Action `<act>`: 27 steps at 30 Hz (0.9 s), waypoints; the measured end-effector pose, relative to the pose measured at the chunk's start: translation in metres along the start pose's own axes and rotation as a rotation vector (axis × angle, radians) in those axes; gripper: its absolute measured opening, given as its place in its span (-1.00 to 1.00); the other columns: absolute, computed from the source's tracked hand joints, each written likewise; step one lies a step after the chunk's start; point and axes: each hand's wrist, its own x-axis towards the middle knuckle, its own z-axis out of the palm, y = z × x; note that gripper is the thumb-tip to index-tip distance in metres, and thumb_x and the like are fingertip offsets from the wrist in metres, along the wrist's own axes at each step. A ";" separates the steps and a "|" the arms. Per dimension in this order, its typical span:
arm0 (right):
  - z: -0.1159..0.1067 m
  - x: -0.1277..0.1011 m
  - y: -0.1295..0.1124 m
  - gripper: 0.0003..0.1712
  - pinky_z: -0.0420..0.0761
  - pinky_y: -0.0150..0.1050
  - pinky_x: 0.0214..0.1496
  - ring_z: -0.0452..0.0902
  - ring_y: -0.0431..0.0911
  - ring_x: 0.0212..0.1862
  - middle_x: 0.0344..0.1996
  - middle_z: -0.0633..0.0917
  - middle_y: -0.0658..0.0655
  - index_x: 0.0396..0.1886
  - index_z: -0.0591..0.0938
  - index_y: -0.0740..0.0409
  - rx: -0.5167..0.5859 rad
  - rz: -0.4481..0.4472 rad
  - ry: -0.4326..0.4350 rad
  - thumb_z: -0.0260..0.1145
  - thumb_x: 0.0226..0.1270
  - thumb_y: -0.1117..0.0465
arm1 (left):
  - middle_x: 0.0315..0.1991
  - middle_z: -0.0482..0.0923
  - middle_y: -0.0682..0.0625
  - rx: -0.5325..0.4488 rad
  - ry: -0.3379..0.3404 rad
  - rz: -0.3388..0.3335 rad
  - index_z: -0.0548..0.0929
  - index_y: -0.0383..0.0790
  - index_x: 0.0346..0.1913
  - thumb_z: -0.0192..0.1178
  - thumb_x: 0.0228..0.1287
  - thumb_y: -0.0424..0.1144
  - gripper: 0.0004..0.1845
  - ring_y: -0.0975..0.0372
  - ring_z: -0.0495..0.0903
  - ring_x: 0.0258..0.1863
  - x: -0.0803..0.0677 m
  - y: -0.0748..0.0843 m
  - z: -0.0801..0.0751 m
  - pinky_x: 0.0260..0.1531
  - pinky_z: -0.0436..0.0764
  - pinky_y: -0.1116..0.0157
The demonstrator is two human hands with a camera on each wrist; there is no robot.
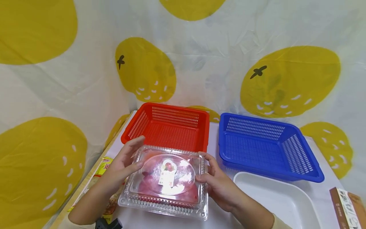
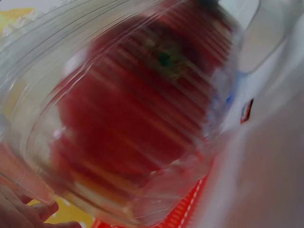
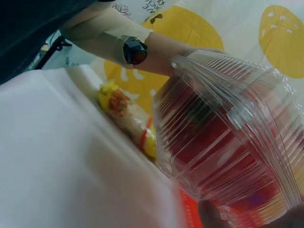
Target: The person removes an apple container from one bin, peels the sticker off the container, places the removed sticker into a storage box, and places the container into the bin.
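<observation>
A clear plastic clamshell box [image 1: 167, 181] with red fruit inside and a small label on its lid is held just above the table, in front of the red basket [image 1: 168, 127]. My left hand [image 1: 124, 160] grips its left side, thumb on the lid. On the opposite side my right hand [image 1: 215, 181] grips the edge. The left wrist view shows the clamshell box [image 2: 133, 118] close up and blurred, with my fingertips [image 2: 26, 211] under its corner. In the right wrist view the ribbed clamshell box [image 3: 223, 137] fills the right half.
A blue basket [image 1: 266, 146] stands right of the red one. A white tray [image 1: 274, 197] lies at the front right, with a brown carton [image 1: 347, 203] at the table's right edge. A yellow snack packet [image 1: 100, 171] lies under my left forearm. A dotted curtain hangs behind.
</observation>
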 end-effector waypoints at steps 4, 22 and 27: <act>0.007 0.002 0.015 -0.10 0.64 0.05 0.21 0.56 0.09 0.23 0.37 0.31 0.30 0.60 0.07 -0.18 0.029 0.018 -0.002 0.27 0.42 0.36 | 0.64 0.19 -0.03 -0.004 -0.025 0.014 0.23 -0.19 0.63 0.17 0.51 -0.38 -0.30 0.08 0.17 0.61 -0.008 -0.009 -0.008 0.38 0.39 0.33; 0.011 0.010 0.063 -0.03 0.76 -0.03 0.03 0.66 0.04 0.09 0.29 0.38 0.24 0.61 0.07 -0.07 0.093 0.058 0.051 0.34 0.33 0.39 | 0.63 0.14 -0.22 -0.068 -0.055 -0.148 0.32 -0.23 0.56 0.24 0.51 -0.37 -0.36 -0.16 0.04 0.60 -0.026 -0.052 -0.003 0.56 0.15 -0.09; 0.012 0.013 0.071 -0.01 0.77 -0.04 0.03 0.65 0.04 0.10 0.32 0.35 0.26 0.62 0.07 -0.07 0.087 0.064 0.071 0.35 0.32 0.40 | 0.63 0.17 -0.18 -0.019 -0.017 -0.211 0.38 -0.15 0.54 0.34 0.46 -0.29 -0.34 -0.23 -0.08 0.66 -0.028 -0.055 0.002 0.50 -0.16 -0.47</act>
